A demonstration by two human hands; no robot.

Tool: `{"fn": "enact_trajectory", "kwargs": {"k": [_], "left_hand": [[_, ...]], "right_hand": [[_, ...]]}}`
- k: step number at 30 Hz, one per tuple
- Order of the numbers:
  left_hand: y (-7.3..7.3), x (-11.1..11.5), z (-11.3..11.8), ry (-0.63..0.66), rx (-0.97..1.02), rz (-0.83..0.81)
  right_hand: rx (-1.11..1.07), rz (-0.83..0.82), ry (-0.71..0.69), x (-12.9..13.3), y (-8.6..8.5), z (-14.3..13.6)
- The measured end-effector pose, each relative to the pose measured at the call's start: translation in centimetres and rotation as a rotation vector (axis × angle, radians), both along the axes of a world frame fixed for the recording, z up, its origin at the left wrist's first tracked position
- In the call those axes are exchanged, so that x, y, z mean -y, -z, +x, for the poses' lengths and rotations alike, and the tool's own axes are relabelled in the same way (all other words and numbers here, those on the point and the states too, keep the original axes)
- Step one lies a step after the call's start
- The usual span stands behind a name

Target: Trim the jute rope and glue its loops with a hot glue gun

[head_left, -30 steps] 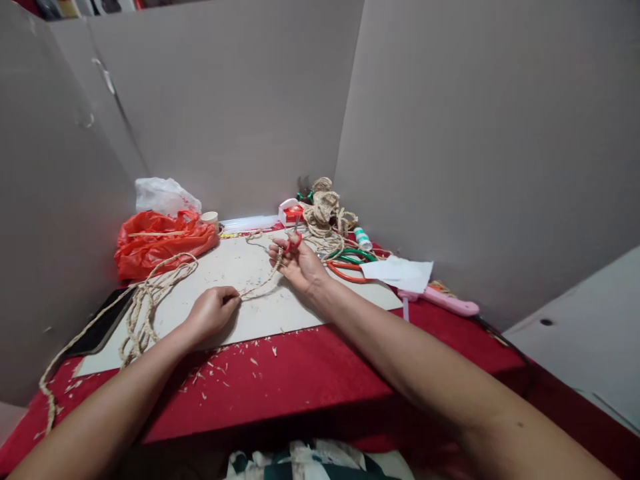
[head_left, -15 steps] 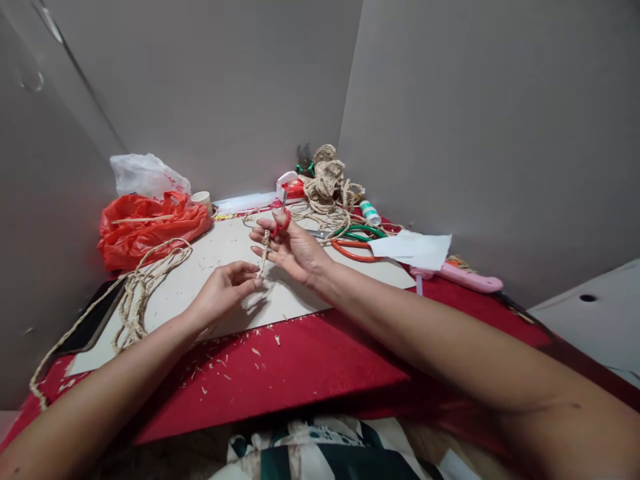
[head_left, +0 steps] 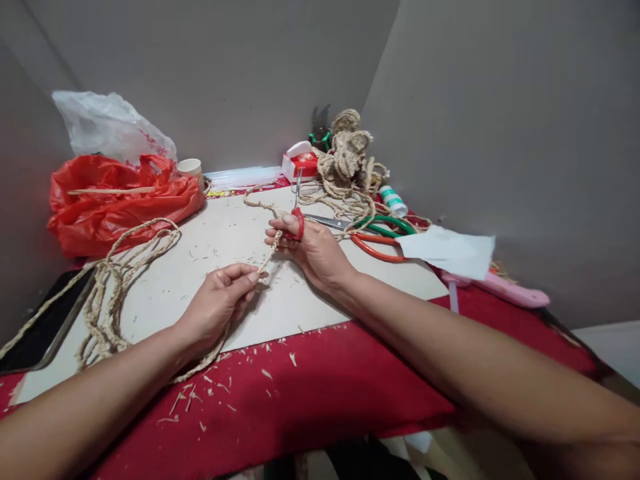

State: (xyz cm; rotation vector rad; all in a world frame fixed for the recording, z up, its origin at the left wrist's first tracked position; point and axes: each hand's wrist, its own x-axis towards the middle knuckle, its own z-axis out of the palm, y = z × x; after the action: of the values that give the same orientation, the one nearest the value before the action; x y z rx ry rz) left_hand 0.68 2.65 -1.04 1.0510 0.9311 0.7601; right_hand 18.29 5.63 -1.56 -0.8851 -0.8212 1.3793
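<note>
A thin braided straw cord (head_left: 271, 256) stretches between my two hands over the white board (head_left: 235, 230). My left hand (head_left: 227, 293) pinches its lower part between thumb and fingers. My right hand (head_left: 313, 252) has curled fingers at the cord's upper part and holds small red-handled scissors (head_left: 299, 223), handle loop at the thumb and fingers, blades pointing up and away. Loose coils of braided cord (head_left: 113, 293) lie left of my left hand. More cord runs below my left wrist onto the red cloth (head_left: 290, 400).
A red plastic bag (head_left: 125, 207), paper cup (head_left: 190, 167) and dark phone-like slab (head_left: 50, 327) are at left. Behind stand cord bundles (head_left: 345, 157) and pliers (head_left: 321, 127). Large scissors (head_left: 380, 247), white paper (head_left: 447, 250) and a pink tool (head_left: 515, 291) lie right. Straw scraps dot the cloth.
The view has shifted closer to the board. The fingers of my right hand have gone from spread to curled around the cord. My left hand keeps its pinch.
</note>
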Motion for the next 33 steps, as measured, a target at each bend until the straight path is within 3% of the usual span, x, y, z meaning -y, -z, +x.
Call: {"fn": "enact_trajectory", "kwargs": {"k": [4, 11, 18, 23, 27, 33], "left_hand": [[0.0, -0.2, -0.2, 0.025, 0.07, -0.109], [0.2, -0.9, -0.3, 0.038, 0.158, -0.127], [0.0, -0.9, -0.3, -0.061, 0.161, -0.137], [0.1, -1.1, -0.3, -0.074, 0.191, -0.157], [0.2, -1.4, -0.3, -0.081, 0.224, -0.173], [0.1, -1.5, -0.4, -0.126, 0.213, -0.12]], "right_hand": [[0.145, 0.001, -0.034, -0.3, 0.1, 0.8], [0.459, 0.154, 0.096, -0.7, 0.6, 2.1], [1.058, 0.467, 0.02, 0.7, 0.4, 1.6], [1.28, 0.656, -0.055, 0.8, 0.7, 1.8], [1.457, 0.698, -0.149, 0.7, 0.4, 2.1], [1.671, 0.661, -0.235, 0.9, -1.5, 2.8]]}}
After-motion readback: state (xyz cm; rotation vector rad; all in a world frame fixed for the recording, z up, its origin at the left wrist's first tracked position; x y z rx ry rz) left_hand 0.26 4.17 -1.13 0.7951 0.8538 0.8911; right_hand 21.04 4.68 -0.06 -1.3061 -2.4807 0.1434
